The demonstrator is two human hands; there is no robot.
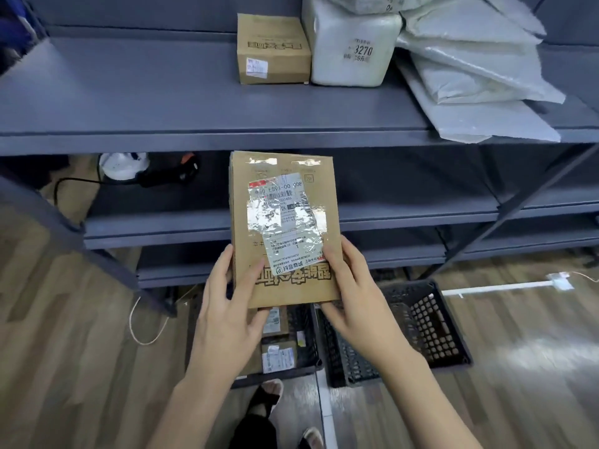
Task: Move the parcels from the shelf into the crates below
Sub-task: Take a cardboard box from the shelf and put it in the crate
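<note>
A flat brown cardboard parcel (285,228) with a taped shipping label is held up between both hands, in front of the shelf (194,131) edge and above the crates. The left hand (227,306) grips its lower left edge, thumb laid on the printed face and fingers curled behind. The right hand (353,296) holds the lower right corner, thumb on the label side and fingers underneath. The parcel is carried clear of the shelf and touches nothing else.

Directly below the left hand, a black crate (308,322) is seen, already holding at least two brown labelled parcels. Below and to the right of the right hand stands a second black lattice crate (431,322), in which nothing can be made out.

The step in hand is judged to be the lowering of this parcel into a crate. It would be done well if the parcel were kept flat, brought low between the crate walls and laid down rather than dropped from height, so that the stack already inside is not knocked askew. The grip on the lower edge only leaves the top free to tip forward; a hold nearer the middle would steady it.

Beyond the hands, on the shelf, a small brown box (274,50), a white wrapped block (350,43) and a pile of white mailer bags (476,76) are left to be moved.
</note>
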